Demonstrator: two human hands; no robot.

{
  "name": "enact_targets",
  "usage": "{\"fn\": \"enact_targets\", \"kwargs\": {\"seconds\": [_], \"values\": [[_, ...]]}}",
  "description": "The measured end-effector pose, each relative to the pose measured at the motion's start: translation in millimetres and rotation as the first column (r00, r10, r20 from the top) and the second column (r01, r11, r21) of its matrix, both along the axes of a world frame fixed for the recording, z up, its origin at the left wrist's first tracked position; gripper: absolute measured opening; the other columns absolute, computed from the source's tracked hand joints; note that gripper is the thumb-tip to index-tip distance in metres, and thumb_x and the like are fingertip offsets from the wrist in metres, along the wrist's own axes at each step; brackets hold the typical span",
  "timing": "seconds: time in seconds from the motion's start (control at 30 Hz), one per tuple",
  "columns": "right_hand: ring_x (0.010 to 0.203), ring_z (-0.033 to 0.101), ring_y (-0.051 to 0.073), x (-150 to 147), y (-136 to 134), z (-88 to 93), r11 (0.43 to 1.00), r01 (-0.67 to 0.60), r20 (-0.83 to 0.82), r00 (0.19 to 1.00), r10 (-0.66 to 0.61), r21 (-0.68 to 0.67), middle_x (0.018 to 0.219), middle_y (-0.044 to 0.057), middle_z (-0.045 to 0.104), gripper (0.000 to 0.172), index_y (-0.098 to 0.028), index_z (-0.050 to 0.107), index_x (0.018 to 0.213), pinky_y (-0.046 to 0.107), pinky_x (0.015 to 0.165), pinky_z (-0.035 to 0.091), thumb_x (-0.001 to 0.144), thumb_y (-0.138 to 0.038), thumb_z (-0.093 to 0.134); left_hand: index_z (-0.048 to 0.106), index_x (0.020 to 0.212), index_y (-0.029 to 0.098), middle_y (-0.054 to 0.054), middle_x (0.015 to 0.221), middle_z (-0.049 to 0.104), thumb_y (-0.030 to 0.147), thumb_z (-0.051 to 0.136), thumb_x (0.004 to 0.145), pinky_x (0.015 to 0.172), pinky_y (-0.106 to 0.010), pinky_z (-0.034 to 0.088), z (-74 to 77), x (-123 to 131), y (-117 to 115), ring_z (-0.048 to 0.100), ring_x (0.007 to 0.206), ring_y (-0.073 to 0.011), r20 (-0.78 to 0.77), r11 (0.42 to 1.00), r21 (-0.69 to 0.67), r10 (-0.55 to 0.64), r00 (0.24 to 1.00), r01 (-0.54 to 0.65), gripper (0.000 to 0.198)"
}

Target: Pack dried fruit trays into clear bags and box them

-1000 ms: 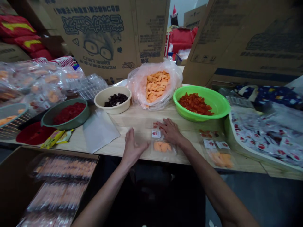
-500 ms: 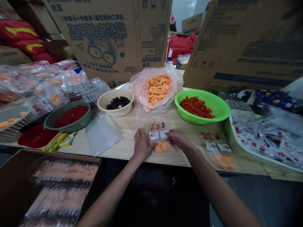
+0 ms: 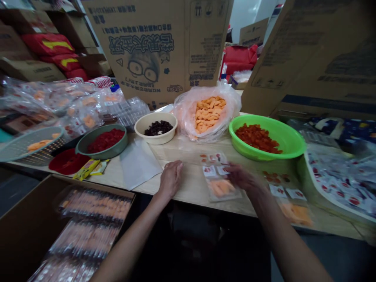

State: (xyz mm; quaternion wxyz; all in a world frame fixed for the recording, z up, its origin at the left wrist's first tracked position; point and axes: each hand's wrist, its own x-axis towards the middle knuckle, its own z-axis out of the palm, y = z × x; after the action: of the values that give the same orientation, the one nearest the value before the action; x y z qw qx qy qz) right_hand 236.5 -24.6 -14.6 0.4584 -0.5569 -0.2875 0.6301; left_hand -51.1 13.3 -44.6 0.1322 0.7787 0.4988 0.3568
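A clear tray (image 3: pixel 223 197) of orange sweets (image 3: pixel 222 188) and white packets (image 3: pixel 209 171) is lying near the tabletop's (image 3: pixel 190 182) front edge. The right hand (image 3: pixel 244 178) is reaching over its right side; blur is hiding whether the grip is clamping or merely touching. The left hand (image 3: pixel 170 178) is resting well apart, fingers curled together, seemingly holding nothing. A second tray (image 3: pixel 309 208) is lying farther right; a hasty sideways tug could be knocking the two together, scattering sweets.

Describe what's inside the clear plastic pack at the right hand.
The clear plastic pack shows orange pieces nearest, two printed white sachets midway and small reddish pieces farthest. Whatever lies under the right hand or beneath these contents is covered.
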Motion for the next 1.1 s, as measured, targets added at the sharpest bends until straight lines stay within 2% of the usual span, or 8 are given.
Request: {"fn": "enact_targets", "kwargs": {"seconds": [0.13,0.23,0.37,0.47,0.63,0.87,0.97,1.1], "values": [[0.054,0.059,0.012,4,-53,14.5,0.998,-0.065,-0.218,0.974,0.067,0.013,0.069,-0.002,0.066,0.042,-0.021,0.069,0.103,0.022,0.052,0.049,0.062,-0.021,0.08,0.07,0.116,0.019,-0.01,0.116,0.073,0.017,0.043,0.098,0.097,-0.042,0.053,11.2,-15,2,0.065,0.109,-0.0236,-0.073,0.982,0.152,-0.098,0.993,0.108,0.032],[0.067,0.067,0.018,-22,-82,26.0,0.978,-0.205,-0.306,0.931,0.201,0.019,0.083,0.004,0.071,0.057,-0.021,0.067,0.118,0.028,0.062,0.053,0.064,-0.027,0.082,0.07,0.116,0.017,-0.012,0.118,0.073,0.022,0.054,0.096,0.099,-0.045,0.052,17.2,-7,-3,0.066,0.108,-0.0251,-0.109,0.957,0.138,-0.243,0.964,0.256,0.027],[0.063,0.065,0.015,-57,-91,30.1,0.935,-0.354,-0.373,0.863,0.341,0.035,0.083,0.005,0.071,0.058,-0.018,0.067,0.12,0.023,0.057,0.05,0.066,-0.031,0.083,0.073,0.103,0.019,-0.009,0.106,0.076,0.026,0.046,0.101,0.093,-0.041,0.055,22.7,5,-8,0.069,0.093,-0.0211,-0.103,0.937,0.052,-0.339,0.935,0.346,0.029],[0.051,0.056,0.008,-66,-83,22.1,0.915,-0.402,-0.429,0.821,0.377,0.035,0.075,0.001,0.068,0.052,-0.016,0.069,0.116,0.017,0.047,0.044,0.067,-0.029,0.083,0.071,0.114,0.02,-0.011,0.114,0.074,0.025,0.043,0.101,0.09,-0.042,0.057,18.8,3,-6,0.069,0.102,-0.0231,-0.096,0.92,0.075,-0.377,0.921,0.385,0.031],[0.046,0.054,0.007,-58,-73,6.7,0.954,-0.28,-0.412,0.886,0.212,-0.112,0.066,-0.002,0.066,0.046,-0.014,0.071,0.107,0.015,0.044,0.043,0.063,-0.021,0.081,0.06,0.135,0.022,-0.014,0.135,0.064,0.032,0.059,0.094,0.106,-0.049,0.051,14.5,-12,-1,0.06,0.126,-0.0262,-0.024,0.826,0.118,-0.552,0.833,0.551,0.042],[0.048,0.056,0.009,-47,-76,-2.0,0.969,-0.082,-0.352,0.936,-0.005,-0.233,0.065,-0.001,0.066,0.04,-0.014,0.071,0.102,0.017,0.044,0.045,0.063,-0.013,0.076,0.04,0.151,0.025,-0.015,0.15,0.05,0.003,0.041,0.09,0.111,-0.05,0.047,21.1,-17,-3,0.047,0.141,-0.0227,-0.029,0.745,0.172,-0.65,0.76,0.644,0.065],[0.048,0.055,0.009,-46,-77,-7.9,0.978,-0.063,-0.317,0.948,-0.004,-0.2,0.066,-0.001,0.065,0.042,-0.014,0.07,0.102,0.016,0.042,0.042,0.061,-0.014,0.078,0.036,0.154,0.023,-0.016,0.155,0.043,-0.004,0.044,0.082,0.113,-0.05,0.045,15.1,-16,-5,0.041,0.145,-0.025,-0.042,0.762,0.178,-0.627,0.778,0.623,0.078],[0.046,0.052,0.007,-44,-75,-12.2,0.982,-0.043,-0.279,0.96,-0.009,-0.181,0.067,-0.001,0.065,0.044,-0.012,0.07,0.102,0.015,0.038,0.035,0.059,-0.014,0.077,0.041,0.152,0.025,-0.012,0.153,0.048,-0.007,0.041,0.073,0.112,-0.047,0.047,9.3,-15,-6,0.048,0.14,-0.0223,0.058,0.775,0.094,-0.631,0.773,0.625,0.085]]}}
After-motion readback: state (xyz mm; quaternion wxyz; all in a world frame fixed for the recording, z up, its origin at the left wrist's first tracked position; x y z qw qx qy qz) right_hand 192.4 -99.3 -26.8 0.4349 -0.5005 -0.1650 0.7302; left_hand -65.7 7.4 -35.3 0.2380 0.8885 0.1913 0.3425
